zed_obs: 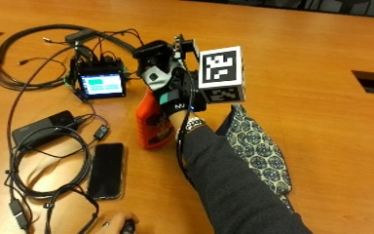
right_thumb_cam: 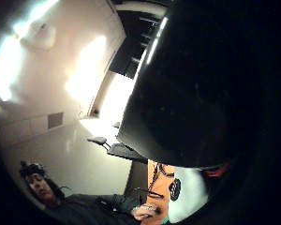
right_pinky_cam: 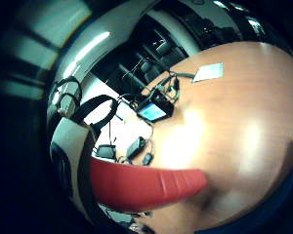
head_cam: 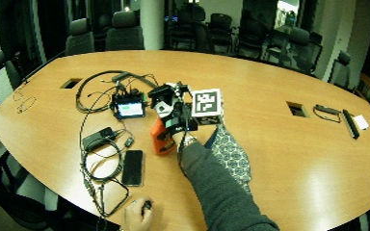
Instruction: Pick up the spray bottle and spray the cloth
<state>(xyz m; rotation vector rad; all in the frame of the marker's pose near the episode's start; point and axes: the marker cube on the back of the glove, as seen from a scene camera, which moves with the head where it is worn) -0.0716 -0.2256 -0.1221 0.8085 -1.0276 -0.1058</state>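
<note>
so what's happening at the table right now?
A person's gloved right hand grips the top of an orange spray bottle, which stands upright on or just above the wooden table. The patterned cloth lies flat just beside the forearm, untouched, with no sign of spraying yet. On the bottle's other side sit a black phone, a small device with a lit screen and a tangle of cables. The bare hand rests at the table's near edge.

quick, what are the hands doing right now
Right hand: grips the orange spray bottle.
Bare hand: at the table's near edge, state cannot be told.
</note>
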